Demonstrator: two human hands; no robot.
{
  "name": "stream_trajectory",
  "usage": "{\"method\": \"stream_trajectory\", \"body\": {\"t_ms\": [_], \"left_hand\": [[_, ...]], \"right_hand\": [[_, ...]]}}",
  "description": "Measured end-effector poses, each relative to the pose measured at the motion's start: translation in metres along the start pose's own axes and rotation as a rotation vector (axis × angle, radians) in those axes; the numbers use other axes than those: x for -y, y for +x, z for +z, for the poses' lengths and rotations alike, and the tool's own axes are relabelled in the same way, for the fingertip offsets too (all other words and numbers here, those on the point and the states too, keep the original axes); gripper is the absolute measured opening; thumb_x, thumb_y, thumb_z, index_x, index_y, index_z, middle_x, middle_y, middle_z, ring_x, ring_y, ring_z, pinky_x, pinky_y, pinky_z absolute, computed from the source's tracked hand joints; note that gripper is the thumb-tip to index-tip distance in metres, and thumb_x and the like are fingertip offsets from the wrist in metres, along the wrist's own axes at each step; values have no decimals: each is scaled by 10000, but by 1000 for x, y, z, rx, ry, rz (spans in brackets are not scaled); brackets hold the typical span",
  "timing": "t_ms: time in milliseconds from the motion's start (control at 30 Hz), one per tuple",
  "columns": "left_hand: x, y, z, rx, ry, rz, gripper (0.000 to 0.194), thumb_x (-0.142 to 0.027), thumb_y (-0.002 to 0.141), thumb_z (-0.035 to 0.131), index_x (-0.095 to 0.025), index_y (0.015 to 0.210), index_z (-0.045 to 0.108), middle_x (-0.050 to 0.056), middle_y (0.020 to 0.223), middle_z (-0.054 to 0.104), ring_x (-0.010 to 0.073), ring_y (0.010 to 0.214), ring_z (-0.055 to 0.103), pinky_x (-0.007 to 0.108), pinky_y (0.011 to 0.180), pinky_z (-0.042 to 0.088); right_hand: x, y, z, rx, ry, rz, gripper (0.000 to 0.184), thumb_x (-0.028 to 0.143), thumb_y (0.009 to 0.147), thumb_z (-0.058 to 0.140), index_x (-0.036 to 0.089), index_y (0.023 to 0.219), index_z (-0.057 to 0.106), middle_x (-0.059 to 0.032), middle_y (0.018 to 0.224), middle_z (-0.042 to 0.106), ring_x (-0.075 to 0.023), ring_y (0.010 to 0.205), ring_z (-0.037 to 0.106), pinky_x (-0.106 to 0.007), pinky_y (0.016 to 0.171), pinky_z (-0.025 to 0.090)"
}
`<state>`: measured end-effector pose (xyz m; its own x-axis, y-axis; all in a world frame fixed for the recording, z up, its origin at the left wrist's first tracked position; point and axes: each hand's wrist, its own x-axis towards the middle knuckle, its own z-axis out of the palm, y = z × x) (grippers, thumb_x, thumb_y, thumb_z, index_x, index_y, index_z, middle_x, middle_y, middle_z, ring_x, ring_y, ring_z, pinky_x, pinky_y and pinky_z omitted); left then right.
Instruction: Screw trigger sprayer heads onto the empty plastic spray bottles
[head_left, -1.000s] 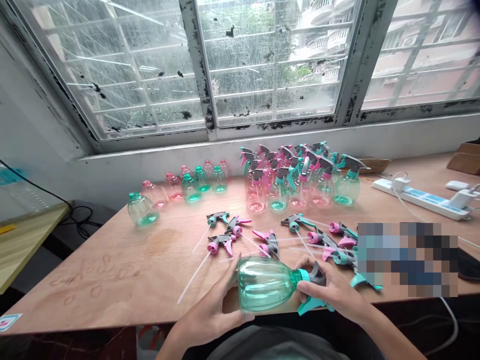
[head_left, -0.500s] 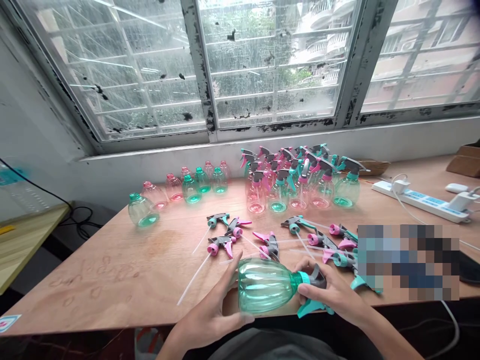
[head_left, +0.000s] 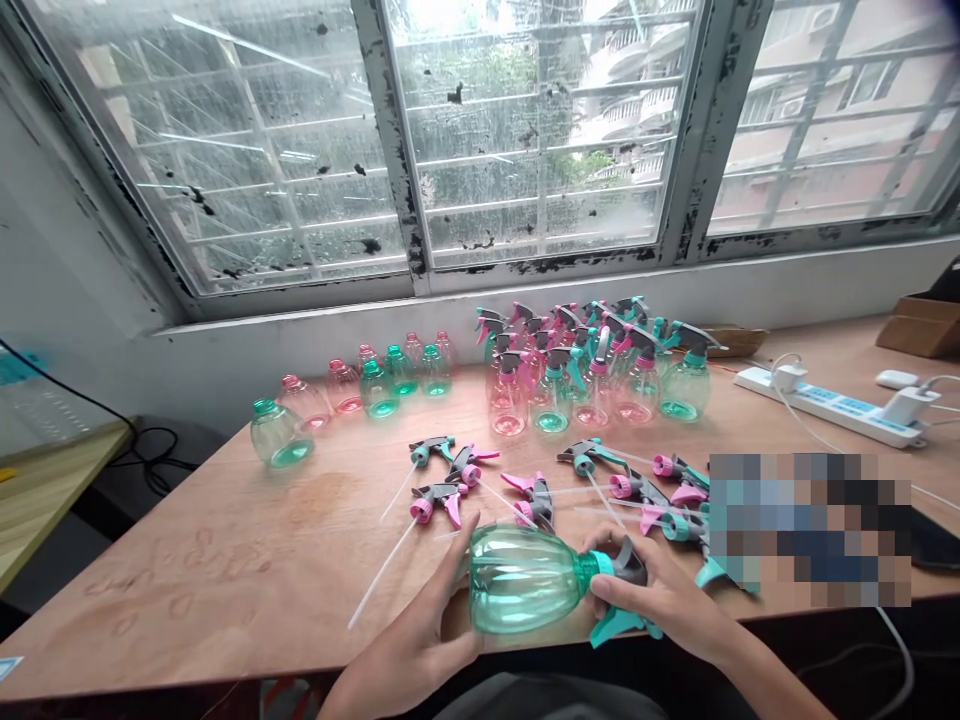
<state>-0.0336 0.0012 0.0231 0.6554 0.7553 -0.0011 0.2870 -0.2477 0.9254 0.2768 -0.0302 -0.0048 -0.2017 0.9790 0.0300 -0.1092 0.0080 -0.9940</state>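
A green clear spray bottle (head_left: pixel 521 580) lies sideways above the table's front edge, its base towards the left. My left hand (head_left: pixel 431 625) cups the base end, with the thumb below and the fingers along the far side. At the neck, my right hand (head_left: pixel 664 590) pinches the teal collar of the grey and teal spray head (head_left: pixel 630 565) fitted there. The trigger points down towards me. Just beyond the bottle lie loose spray heads with thin tubes, among them a pink and grey one (head_left: pixel 534 500) and a teal and grey one (head_left: pixel 589 457).
Open pink and green bottles (head_left: pixel 281 435) stand at the back left. Several bottles with spray heads (head_left: pixel 551 395) crowd together below the window. A white power strip (head_left: pixel 829 405) with plugs and cables lies at the right, near a cardboard box (head_left: pixel 919 325). A blurred patch covers the right front.
The whole view has shifted slightly. Both hands keep the same hold on the spray bottle, and the other things stay in place.
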Motion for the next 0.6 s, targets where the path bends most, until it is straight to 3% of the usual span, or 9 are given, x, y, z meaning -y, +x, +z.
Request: {"method": "stream_trajectory", "body": {"t_ms": [167,300,467,600], "left_hand": [[-5,-1,-2,9,58,-47,1032,-306,894,750,-287,1644,42,72,1737,134,353,1596,74,521,1286,198],[-5,0,-2,19,44,-42,1028,-381,897,750,-304,1641,45,59,1740,109,347,1598,65,523,1290,169],[-13,3,0,29,-38,15,1041,-394,933,716,-376,1619,-66,62,1708,272,329,1552,296,474,1254,306],[-17,3,1,33,-44,16,1050,-413,925,725,-373,1624,-59,78,1695,304,329,1531,347,471,1247,324]], "right_hand": [[1,0,1,0,3,1,389,497,808,829,214,994,638,-4,708,733,-223,694,718,-342,694,589],[1,0,1,1,9,-2,385,484,807,836,209,991,638,0,706,731,-212,686,711,-330,687,581],[0,0,0,-13,3,2,411,501,801,838,208,1008,637,-3,711,736,-225,700,726,-343,700,594],[0,-1,1,-27,-1,7,432,523,787,843,208,1003,640,-5,709,735,-238,701,735,-358,699,602]]}}
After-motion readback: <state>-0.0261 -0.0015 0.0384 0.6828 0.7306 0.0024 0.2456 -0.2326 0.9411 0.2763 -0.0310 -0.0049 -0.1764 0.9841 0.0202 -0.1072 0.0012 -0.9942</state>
